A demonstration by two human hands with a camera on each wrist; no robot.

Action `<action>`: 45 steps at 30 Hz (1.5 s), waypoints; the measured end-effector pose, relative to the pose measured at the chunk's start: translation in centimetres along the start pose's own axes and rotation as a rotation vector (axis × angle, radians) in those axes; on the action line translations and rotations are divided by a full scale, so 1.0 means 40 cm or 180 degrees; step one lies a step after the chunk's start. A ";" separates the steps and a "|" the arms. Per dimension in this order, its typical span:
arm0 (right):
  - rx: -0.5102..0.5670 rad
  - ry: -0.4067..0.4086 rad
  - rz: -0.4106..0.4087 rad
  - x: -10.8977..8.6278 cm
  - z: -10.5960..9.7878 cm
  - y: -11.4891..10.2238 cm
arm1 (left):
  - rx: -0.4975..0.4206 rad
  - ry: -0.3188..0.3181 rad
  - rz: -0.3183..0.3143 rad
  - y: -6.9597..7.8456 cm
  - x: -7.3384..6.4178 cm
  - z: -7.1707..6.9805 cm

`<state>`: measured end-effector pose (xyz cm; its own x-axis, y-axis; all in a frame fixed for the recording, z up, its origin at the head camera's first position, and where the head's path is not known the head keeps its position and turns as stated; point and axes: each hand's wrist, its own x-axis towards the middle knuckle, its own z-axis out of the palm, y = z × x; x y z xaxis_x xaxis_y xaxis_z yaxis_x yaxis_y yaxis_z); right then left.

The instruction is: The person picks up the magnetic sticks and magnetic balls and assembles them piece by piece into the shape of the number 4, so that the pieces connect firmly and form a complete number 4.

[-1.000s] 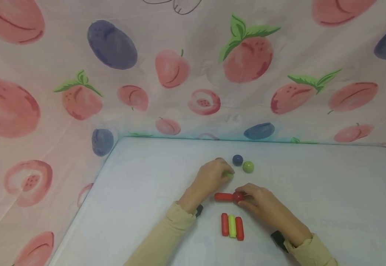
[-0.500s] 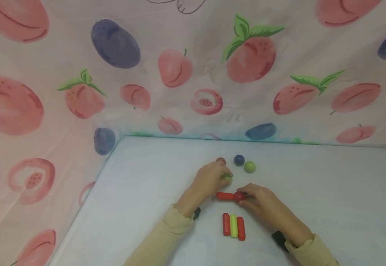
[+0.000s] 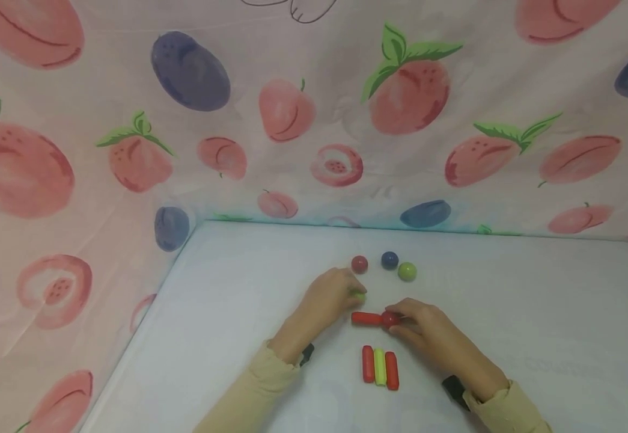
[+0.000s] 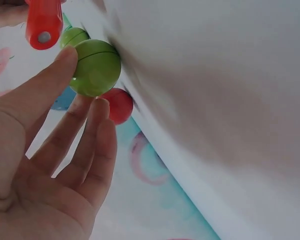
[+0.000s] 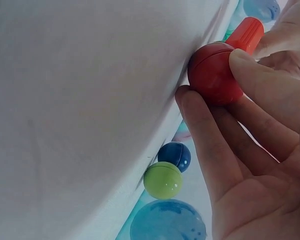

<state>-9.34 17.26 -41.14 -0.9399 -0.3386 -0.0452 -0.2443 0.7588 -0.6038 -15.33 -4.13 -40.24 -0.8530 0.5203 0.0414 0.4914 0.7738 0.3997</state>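
Observation:
My left hand (image 3: 327, 300) pinches a green ball (image 4: 97, 70) between thumb and fingertips, a little behind and left of a red rod (image 3: 365, 319). My right hand (image 3: 427, 328) holds a red ball (image 5: 212, 72) with thumb and fingers. That ball sits against the right end of the red rod, which lies crosswise. In the left wrist view the rod's free end shows a round silvery disc (image 4: 44, 37). Behind the hands stand another red ball (image 3: 359, 264), a dark blue ball (image 3: 389, 260) and a second green ball (image 3: 407, 271).
Nearer the person, two red rods, one at left (image 3: 368, 364) and one at right (image 3: 392, 371), flank a yellow-green rod (image 3: 380, 367), all side by side. A fruit-printed cloth (image 3: 292, 54) hangs behind and left of the white table (image 3: 508, 300).
My left hand has drawn the green ball left and slightly toward the person, uncovering the red ball at the back. The right hand stays at the red ball and rod.

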 end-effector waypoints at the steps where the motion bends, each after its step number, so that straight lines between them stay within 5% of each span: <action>1: -0.0001 -0.0003 -0.0015 0.000 0.000 0.001 | -0.0039 -0.0008 -0.0009 -0.004 -0.003 -0.002; 10: 0.0049 -0.0025 -0.0049 0.001 -0.001 0.006 | -0.0659 -0.0161 -0.0312 -0.026 -0.031 -0.010; 45: -0.0106 -0.0059 0.0093 0.010 0.001 -0.010 | -0.1136 -0.0071 -0.0289 -0.073 -0.113 -0.017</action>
<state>-9.63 16.79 -40.94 -0.9422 -0.3261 -0.0775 -0.2249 0.7864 -0.5753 -13.03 -8.98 -40.96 -0.8843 0.4660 -0.0273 0.3182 0.6445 0.6953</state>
